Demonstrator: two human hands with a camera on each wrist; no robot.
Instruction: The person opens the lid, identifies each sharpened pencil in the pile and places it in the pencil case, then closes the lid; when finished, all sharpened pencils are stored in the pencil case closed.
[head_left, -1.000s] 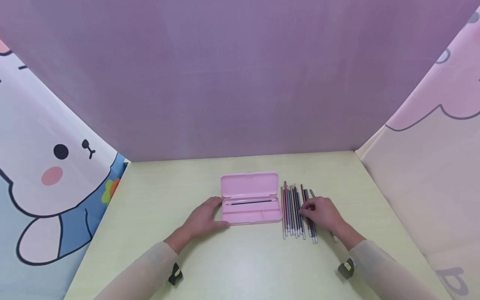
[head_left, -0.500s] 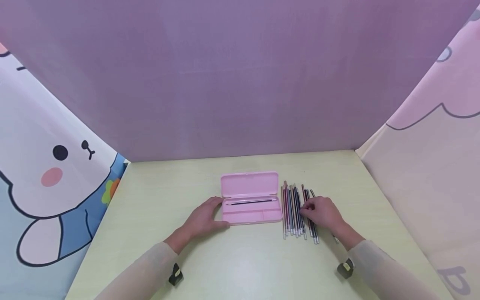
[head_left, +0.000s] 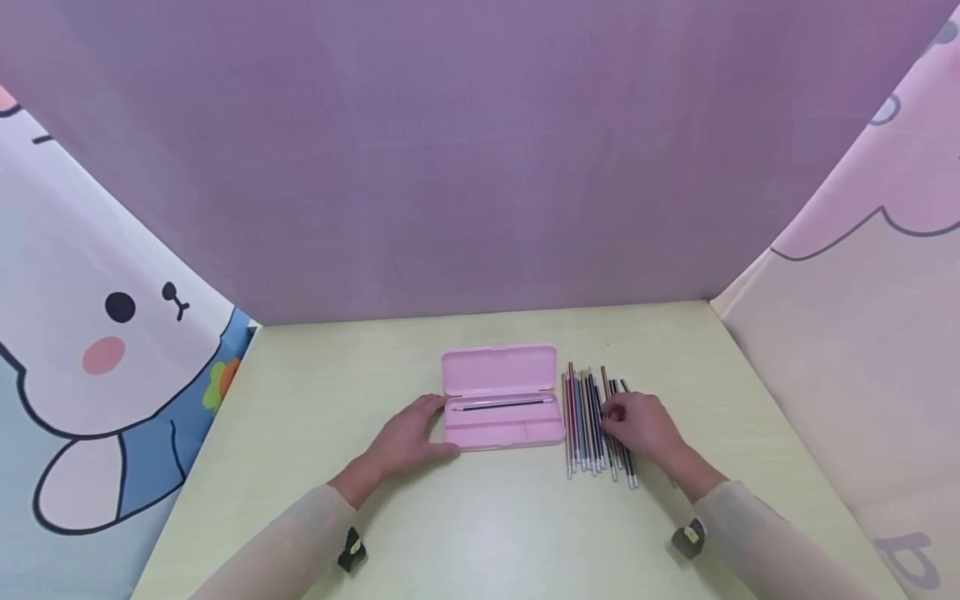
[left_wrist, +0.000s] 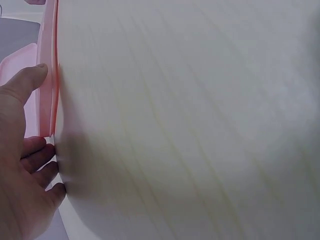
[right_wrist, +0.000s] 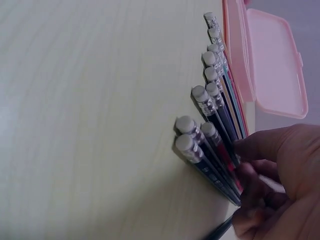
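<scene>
A pink pencil case [head_left: 487,433] lies with its lid [head_left: 498,369] raised back; one dark pencil [head_left: 502,405] is in its rear compartment. My left hand [head_left: 405,435] holds the case's left end, thumb against the front wall and fingers by the end, as the left wrist view shows. Right of the case, several pencils [head_left: 581,421] lie side by side with their eraser ends toward me. My right hand [head_left: 643,425] is over the right part of this row. Its thumb and forefinger pinch a dark pencil [right_wrist: 215,120] among the others; the fingers partly hide it.
The pale wooden table [head_left: 480,525] stretches in front of the case and to both sides. A purple panel [head_left: 480,167] stands at its back edge. Cartoon-printed cloths hang on the left [head_left: 135,400] and right [head_left: 840,358].
My right fingers have shifted slightly, and the eraser end of one pencil under them has slid a little to the right. My left hand and the case have stayed put.
</scene>
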